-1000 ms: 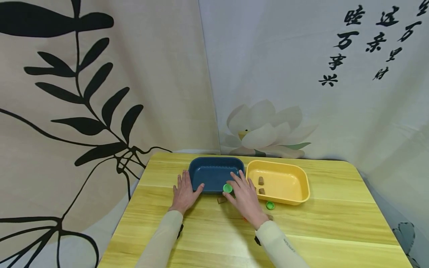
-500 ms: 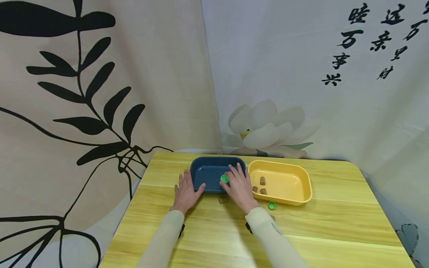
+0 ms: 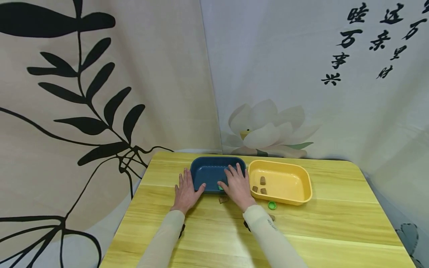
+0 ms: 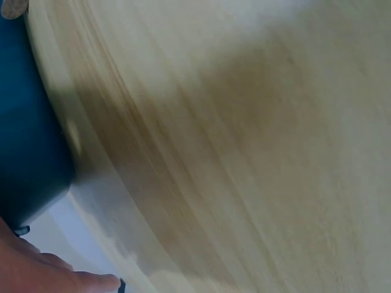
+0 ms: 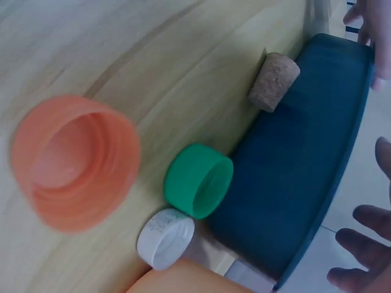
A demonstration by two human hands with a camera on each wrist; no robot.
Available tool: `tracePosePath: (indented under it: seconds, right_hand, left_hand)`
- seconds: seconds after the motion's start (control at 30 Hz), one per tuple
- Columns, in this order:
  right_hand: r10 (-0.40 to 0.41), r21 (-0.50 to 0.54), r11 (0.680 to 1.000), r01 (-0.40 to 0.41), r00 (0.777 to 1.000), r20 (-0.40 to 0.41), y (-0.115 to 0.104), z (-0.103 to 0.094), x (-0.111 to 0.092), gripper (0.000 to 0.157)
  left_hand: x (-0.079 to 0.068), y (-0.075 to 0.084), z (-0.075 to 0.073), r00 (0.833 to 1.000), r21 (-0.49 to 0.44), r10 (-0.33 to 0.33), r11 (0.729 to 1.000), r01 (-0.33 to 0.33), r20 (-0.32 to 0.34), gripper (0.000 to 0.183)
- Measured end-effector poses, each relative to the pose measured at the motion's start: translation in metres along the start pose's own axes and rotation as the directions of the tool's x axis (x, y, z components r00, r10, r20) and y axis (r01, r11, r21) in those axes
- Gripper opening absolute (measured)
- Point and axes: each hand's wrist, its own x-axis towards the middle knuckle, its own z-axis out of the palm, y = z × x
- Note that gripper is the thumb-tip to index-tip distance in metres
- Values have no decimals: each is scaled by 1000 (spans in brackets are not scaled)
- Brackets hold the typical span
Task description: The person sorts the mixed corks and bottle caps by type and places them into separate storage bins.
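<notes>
My left hand [image 3: 185, 191] lies against the left end of the blue tray [image 3: 209, 167], its fingers straight and its thumb at the near rim. Over the tray's right part is my right hand [image 3: 237, 186], fingers spread. A sliver of a green bottle cap [image 3: 220, 188] shows inside the tray, just below the right thumb. In the right wrist view the fingers [image 5: 366, 244] are apart with nothing visible between them. A cork [image 3: 223, 200] lies on the table before the tray. Another green cap [image 5: 198, 180] and a white cap [image 5: 165, 238] lie beside the tray's outer wall.
Right of the blue tray stands a yellow tray [image 3: 295, 182] with several corks [image 3: 263, 181] in it. One more green cap [image 3: 272, 205] lies before it, near a partly covered cork [image 3: 272, 217]. An orange cap [image 5: 75, 163] rests on the table [image 3: 335, 223].
My right hand has moved up and left over the blue tray. The green cap, earlier pinched between thumb and finger, now lies low in the tray; the fingers have parted. The left hand stays.
</notes>
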Motion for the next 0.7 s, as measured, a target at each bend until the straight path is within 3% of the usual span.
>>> tracePosePath:
  seconds: [0.17,0.33,0.7]
  right_hand:
    - [-11,84,996,13,1000,-24,7,-11,-15,75]
    - [-17,143,989,26,998,-66,17,-23,-36,74]
    - [-105,114,986,124,981,-162,41,-33,-87,66]
  left_hand:
    - [0,-1,2,1000,-21,8,1000,-8,-1,101]
    - [2,-2,3,1000,-13,12,1000,-12,15,100]
    - [3,-3,2,1000,4,14,1000,-14,19,101]
